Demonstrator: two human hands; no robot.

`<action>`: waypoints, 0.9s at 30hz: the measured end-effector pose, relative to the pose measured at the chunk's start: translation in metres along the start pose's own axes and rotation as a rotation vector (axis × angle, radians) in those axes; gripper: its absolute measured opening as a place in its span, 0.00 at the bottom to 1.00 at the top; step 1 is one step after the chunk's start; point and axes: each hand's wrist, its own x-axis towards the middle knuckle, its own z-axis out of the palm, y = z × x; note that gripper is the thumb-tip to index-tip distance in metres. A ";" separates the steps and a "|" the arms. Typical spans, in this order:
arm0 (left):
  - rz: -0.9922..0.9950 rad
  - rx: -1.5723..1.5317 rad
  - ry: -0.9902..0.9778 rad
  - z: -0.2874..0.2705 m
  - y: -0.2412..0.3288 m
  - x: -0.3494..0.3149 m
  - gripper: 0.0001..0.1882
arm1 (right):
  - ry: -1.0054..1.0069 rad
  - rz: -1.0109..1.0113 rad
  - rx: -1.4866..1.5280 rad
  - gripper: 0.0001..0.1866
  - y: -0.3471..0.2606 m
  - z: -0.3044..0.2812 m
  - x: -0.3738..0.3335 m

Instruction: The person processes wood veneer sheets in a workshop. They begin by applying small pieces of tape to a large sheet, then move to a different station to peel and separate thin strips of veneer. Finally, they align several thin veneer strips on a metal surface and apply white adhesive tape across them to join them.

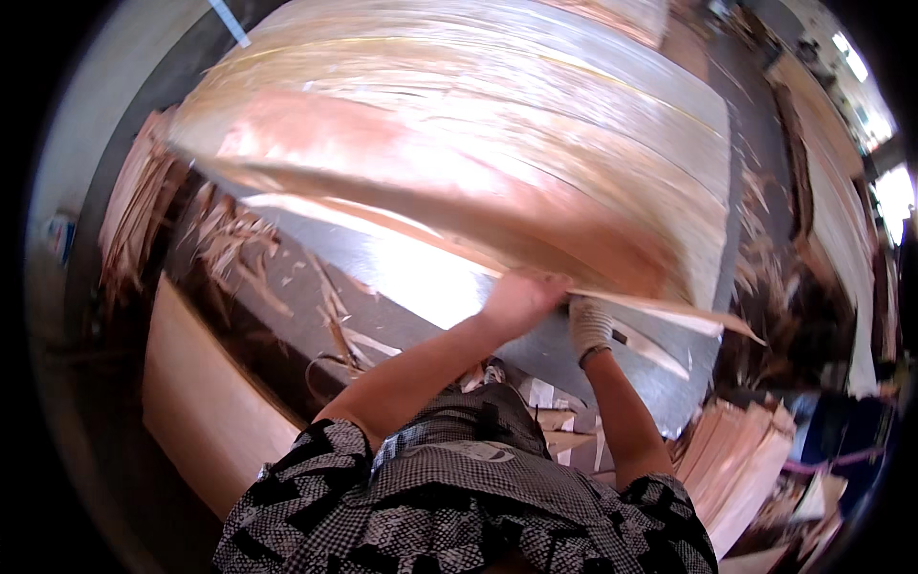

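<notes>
From my end, on the head cam, I've got the L hand (pixel 524 302) bare, fingers curled in on the near edge of a thin wood sheet (pixel 421 172), pinching it afaict. R hand (pixel 590 330), in a pale ribbed glove, is just beside it, under the same edge, fingers mostly hidden; can't tell how far open or what it's got, tho a small dark bit shows by its outer side. Sheet's blurred, lying over the near part of a big pile of wood sheets (pixel 583 115), its near edge slanting down to the R above the grey tabletop (pixel 430 277). A pale curved strip (pixel 662 356) is on the tabletop, R of the gloved hand. Scraps (pixel 234 234) are heaped off L, w/ a pale board (pixel 206 402) nearer me & a stack of pinkish sheets (pixel 736 459) lower R.
</notes>
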 end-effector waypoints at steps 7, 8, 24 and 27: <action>-0.034 -0.133 -0.052 -0.031 0.007 -0.055 0.17 | -0.396 -0.284 -0.098 0.12 0.026 0.067 -0.146; -0.045 -0.143 -0.031 -0.032 0.001 -0.067 0.18 | -0.338 -0.253 -0.092 0.12 0.050 0.098 -0.171; -0.618 -0.139 -0.159 -0.172 -0.154 -0.323 0.16 | -0.115 -0.368 0.264 0.15 -0.219 0.034 -0.069; -0.736 -0.138 -0.163 -0.211 -0.177 -0.355 0.14 | 0.094 -0.348 0.352 0.12 -0.265 0.027 0.015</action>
